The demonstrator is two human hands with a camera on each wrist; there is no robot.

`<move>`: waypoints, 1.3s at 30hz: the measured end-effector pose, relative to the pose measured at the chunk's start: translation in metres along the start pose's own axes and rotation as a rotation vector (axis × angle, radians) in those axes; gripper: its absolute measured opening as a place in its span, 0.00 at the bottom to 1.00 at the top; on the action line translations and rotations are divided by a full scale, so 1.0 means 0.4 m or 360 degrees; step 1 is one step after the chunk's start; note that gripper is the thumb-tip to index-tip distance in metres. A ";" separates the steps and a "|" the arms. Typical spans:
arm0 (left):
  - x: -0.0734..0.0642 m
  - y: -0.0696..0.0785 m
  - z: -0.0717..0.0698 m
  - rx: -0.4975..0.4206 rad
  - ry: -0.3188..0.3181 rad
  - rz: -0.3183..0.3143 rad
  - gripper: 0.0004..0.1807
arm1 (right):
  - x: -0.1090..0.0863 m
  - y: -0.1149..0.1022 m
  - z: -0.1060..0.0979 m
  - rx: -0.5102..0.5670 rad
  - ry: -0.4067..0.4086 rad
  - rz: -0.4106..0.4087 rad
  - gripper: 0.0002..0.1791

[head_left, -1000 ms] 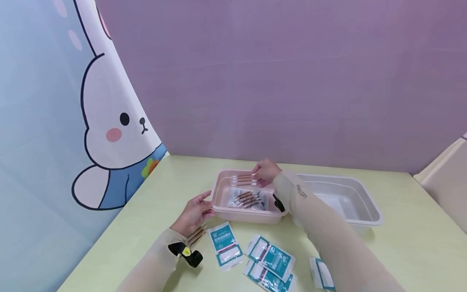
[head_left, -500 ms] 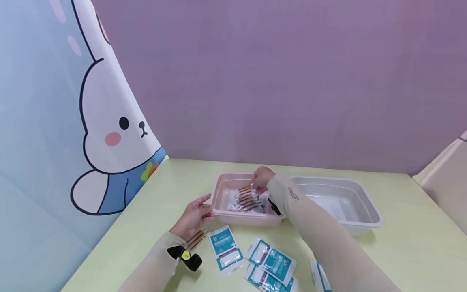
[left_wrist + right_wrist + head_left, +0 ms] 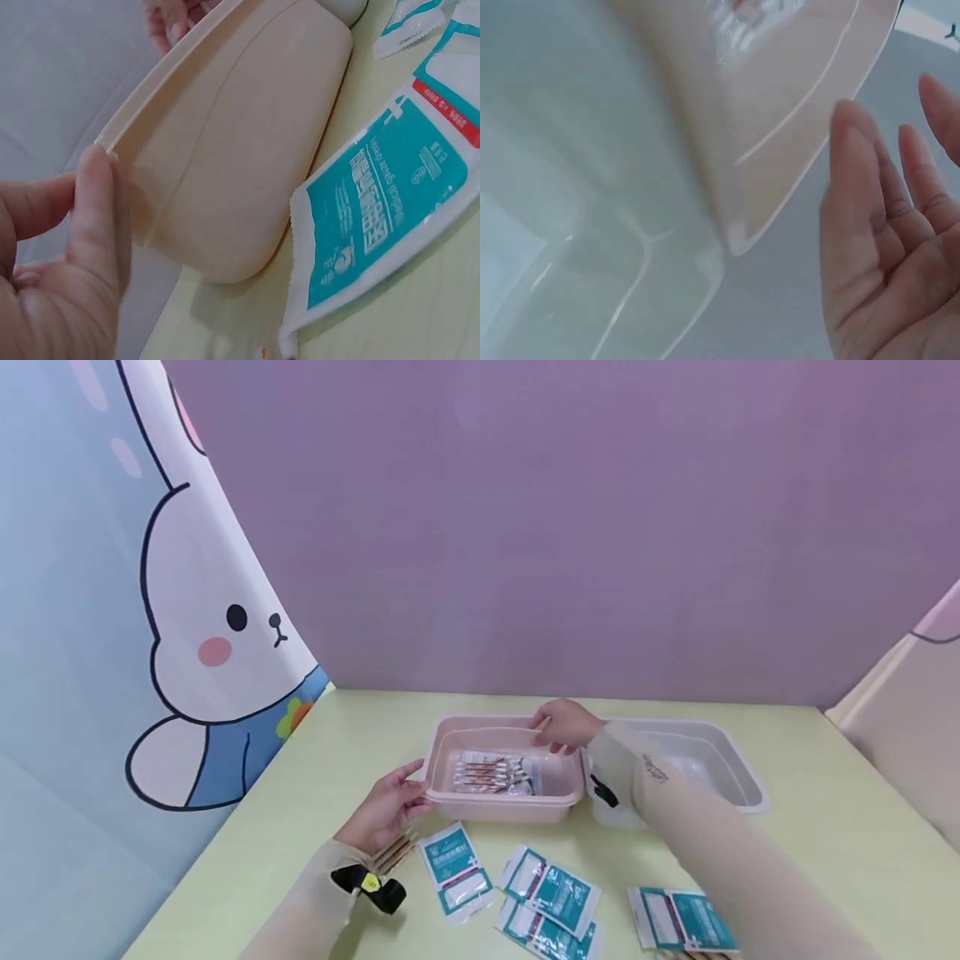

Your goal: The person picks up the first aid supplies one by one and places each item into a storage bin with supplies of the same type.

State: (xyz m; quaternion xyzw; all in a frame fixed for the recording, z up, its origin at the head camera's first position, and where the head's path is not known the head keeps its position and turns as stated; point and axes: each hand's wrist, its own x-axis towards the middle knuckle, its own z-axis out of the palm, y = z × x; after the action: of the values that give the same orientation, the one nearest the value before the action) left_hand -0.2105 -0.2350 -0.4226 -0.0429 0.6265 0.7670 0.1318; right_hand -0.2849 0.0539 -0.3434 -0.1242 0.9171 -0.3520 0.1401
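Note:
A pink plastic basin (image 3: 498, 810) stands mid-table, and my left hand (image 3: 386, 808) pinches its left rim between thumb and fingers, as the left wrist view shows up close. In the basin, brown-stemmed cotton swabs (image 3: 491, 774) lie on top of a white-and-blue packet. My right hand (image 3: 567, 725) hovers over the basin's back right rim. Its fingers (image 3: 855, 195) are relaxed and hold nothing in the right wrist view. Next to my left wrist, more cotton swabs (image 3: 393, 853) lie on the table.
A whitish basin (image 3: 750, 797) stands right of the pink one, partly behind my right sleeve. Several teal-and-white gauze packets lie in front, including a left packet (image 3: 457, 872), an overlapping packet (image 3: 551, 891) and a right packet (image 3: 678, 920). Behind the table hangs a purple backdrop (image 3: 525, 527).
My right hand has lowered cotton swabs onto the others in the pink basin, let go and moved up to the right. The left hand keeps its place at the rim.

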 end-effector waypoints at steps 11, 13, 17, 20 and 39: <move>0.004 0.008 -0.003 0.0000 -0.0054 -0.0044 0.30 | -0.186 0.102 -0.031 0.0015 0.0010 -0.0187 0.13; 0.002 0.011 -0.008 0.0021 -0.0039 -0.0057 0.29 | -0.218 0.117 -0.039 -0.0009 0.0018 -0.0190 0.13; -0.002 0.015 -0.020 0.0061 -0.0045 -0.0079 0.29 | -0.280 0.160 -0.049 -0.0015 0.0012 -0.0221 0.12; -0.003 0.017 -0.025 0.0109 -0.0074 -0.0085 0.29 | -0.337 0.210 -0.051 -0.0003 -0.0005 -0.0317 0.12; -0.001 0.000 -0.008 0.0027 -0.0094 -0.0029 0.32 | -0.622 0.453 -0.034 0.0084 -0.0225 -0.0212 0.09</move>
State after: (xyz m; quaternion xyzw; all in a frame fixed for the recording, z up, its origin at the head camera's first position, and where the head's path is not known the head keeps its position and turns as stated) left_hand -0.2105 -0.2380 -0.4232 -0.0248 0.6284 0.7614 0.1574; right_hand -0.0815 0.2741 -0.4149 -0.2056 0.8850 -0.3751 0.1839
